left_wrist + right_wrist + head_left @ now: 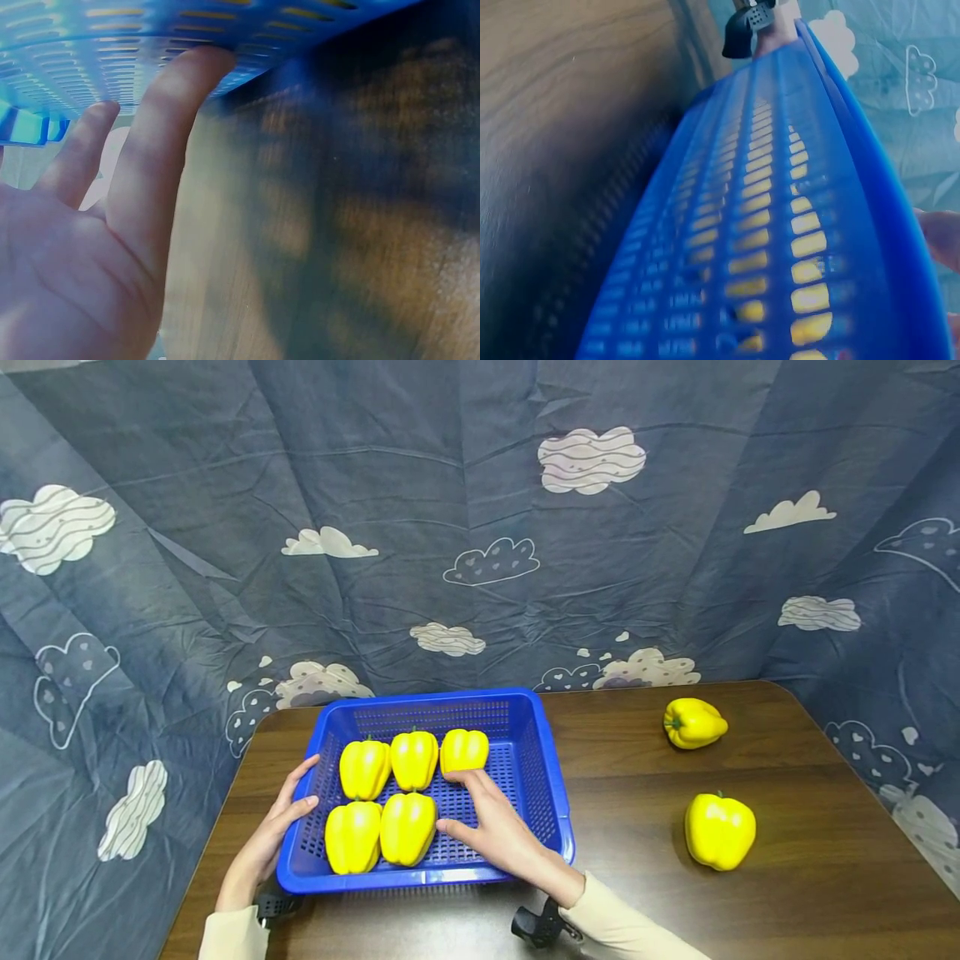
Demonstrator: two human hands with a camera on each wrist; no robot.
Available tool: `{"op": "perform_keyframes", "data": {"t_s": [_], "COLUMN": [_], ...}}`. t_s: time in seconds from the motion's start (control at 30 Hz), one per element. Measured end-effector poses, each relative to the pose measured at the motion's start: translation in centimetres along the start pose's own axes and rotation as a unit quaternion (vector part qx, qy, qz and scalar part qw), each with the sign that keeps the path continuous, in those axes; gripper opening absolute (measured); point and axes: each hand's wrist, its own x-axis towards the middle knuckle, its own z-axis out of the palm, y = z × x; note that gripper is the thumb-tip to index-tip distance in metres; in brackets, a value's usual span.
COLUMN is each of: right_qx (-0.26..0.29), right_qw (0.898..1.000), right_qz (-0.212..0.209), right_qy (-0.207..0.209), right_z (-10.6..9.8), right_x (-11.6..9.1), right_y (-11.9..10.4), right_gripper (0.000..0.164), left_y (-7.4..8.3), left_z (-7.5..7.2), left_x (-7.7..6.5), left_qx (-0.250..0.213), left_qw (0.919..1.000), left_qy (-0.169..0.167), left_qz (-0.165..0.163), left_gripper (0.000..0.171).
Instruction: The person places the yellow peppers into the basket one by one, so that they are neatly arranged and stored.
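A blue plastic basket (pixel 423 877) holds several yellow bell peppers (pixel 408 829) in two rows. My left hand (pixel 264 839) rests on its left side, thumb and index finger reaching over the rim. In the left wrist view, extended fingers (pixel 150 142) of that hand touch the slotted outer wall. My right hand (pixel 504 828) hangs over the basket's right half, thumb and fingers spread apart with nothing between them. Its fingertips are right at the lower edge of the back-right bell pepper (pixel 464 750), and its thumb tip is beside the front one.
Two more yellow bell peppers lie on the wooden table (pixel 615 777) to the right: one farther back (pixel 693 724), one nearer (pixel 720 832). A dark cloth with clouds (pixel 465 485) hangs behind the table. Black wrist-camera mounts (pixel 538 927) sit below each hand.
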Motion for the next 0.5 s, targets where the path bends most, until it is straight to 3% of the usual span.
{"op": "perform_keyframes", "data": {"t_s": [0.5], "right_qx": [0.03], "right_qw": [0.996], "right_qz": [-0.019], "right_qy": [0.081], "right_z": [-4.1], "right_x": [-1.2], "right_y": [2.2], "right_gripper": [0.05], "left_y": [0.0], "left_z": [-0.1], "left_x": [0.0], "left_qx": [0.005], "left_qw": [1.0], "left_qy": [0.003], "left_qz": [-0.006], "left_gripper": [0.058]}}
